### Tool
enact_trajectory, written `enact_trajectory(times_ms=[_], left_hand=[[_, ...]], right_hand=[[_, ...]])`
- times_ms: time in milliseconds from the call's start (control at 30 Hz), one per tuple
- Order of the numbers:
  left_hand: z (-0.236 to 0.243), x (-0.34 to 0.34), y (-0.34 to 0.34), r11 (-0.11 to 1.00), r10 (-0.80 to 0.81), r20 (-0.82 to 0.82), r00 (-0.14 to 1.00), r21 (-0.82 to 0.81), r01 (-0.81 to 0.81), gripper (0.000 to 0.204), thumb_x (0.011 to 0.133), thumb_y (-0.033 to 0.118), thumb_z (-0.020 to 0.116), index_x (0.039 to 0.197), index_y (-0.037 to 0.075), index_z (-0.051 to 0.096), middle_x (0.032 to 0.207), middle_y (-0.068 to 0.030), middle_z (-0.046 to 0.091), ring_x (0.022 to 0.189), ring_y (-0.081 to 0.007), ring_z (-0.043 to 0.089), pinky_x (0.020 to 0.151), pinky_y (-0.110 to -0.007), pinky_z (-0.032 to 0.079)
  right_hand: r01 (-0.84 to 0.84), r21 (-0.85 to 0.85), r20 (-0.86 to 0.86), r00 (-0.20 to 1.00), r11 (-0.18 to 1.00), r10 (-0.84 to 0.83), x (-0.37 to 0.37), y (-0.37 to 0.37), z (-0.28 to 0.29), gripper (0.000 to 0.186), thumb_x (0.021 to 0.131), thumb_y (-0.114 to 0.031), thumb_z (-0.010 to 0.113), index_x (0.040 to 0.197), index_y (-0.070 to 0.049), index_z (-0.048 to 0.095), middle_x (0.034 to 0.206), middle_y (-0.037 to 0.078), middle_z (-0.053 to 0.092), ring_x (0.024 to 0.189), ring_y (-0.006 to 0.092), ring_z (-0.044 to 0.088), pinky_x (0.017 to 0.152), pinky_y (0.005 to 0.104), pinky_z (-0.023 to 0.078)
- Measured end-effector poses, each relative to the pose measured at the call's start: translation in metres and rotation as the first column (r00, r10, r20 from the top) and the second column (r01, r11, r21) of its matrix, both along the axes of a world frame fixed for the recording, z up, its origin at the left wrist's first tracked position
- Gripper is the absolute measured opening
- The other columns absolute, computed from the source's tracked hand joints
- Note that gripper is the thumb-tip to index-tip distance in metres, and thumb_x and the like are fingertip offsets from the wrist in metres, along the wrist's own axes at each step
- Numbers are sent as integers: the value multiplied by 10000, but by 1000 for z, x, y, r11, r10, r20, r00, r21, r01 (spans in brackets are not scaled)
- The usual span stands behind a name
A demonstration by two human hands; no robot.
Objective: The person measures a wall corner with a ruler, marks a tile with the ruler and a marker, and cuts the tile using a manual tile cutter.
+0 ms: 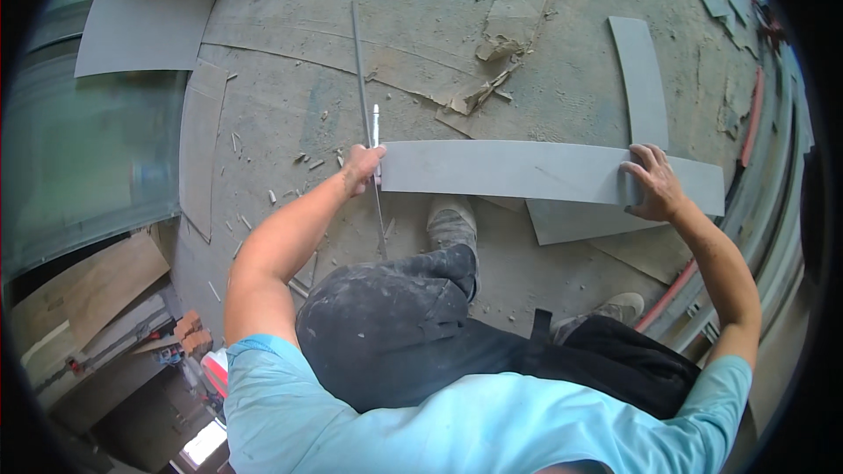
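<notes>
A long grey tile strip (492, 167) lies crosswise in front of me, its left end beside my left hand. My left hand (362, 168) is closed at a thin metal bar (358, 61) that runs roughly away from me. A white pen-like stick (376, 125) rises beside the bar from the same hand; how the fingers hold it is partly hidden. Bent over the right part of the strip, my right hand (657, 184) grips it with curled fingers.
Another grey strip (638, 79) lies beyond the right hand, and a grey slab (580, 221) shows under the long strip. Torn cardboard (483, 92) and crumbs litter the floor. Glass sheets (97, 158) stand at left; metal profiles (777, 184) line the right side.
</notes>
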State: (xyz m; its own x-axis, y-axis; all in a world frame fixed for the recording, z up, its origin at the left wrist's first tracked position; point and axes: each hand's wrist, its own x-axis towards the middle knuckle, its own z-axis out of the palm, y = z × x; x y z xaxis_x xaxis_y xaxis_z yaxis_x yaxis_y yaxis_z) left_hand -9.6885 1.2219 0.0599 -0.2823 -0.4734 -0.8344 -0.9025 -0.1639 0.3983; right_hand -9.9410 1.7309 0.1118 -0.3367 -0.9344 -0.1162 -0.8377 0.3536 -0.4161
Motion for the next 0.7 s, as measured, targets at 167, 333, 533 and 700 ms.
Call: enact_trajectory(times_ms=[167,333,533,700], left_hand=[[-8,20,21,998,-43,-61,997,-40,41,287,850,244,589,872,-40,553,735,-55,548,611,-137,556,545,-311,522],[-15,8,27,998,-47,-187,981,38,55,289,851,266,609,878,-20,575,727,-56,553,620,-141,551,501,-311,478],[0,14,-1,965,-251,-111,962,-111,238,165,848,145,533,822,-17,544,624,-82,562,484,-188,562,423,-329,464],[71,-75,83,941,-337,-184,923,-82,328,187,861,193,540,838,14,492,601,-101,564,401,-138,496,356,-267,427]], right_hand=[[-49,108,-53,997,993,55,-25,7,-26,923,394,-185,831,1223,-165,428,1248,196,402,1158,415,387,969,499,377],[24,197,-59,998,980,-12,-24,22,-12,919,425,-183,834,1249,-167,429,1280,201,388,1180,409,384,981,489,378],[-13,286,17,1000,958,9,-13,3,-40,800,578,-284,809,1283,-139,461,1350,194,361,1260,403,335,992,494,370],[247,88,502,826,965,-257,28,-84,10,651,763,-479,681,1189,-17,511,1167,200,537,1079,337,541,903,414,454]])
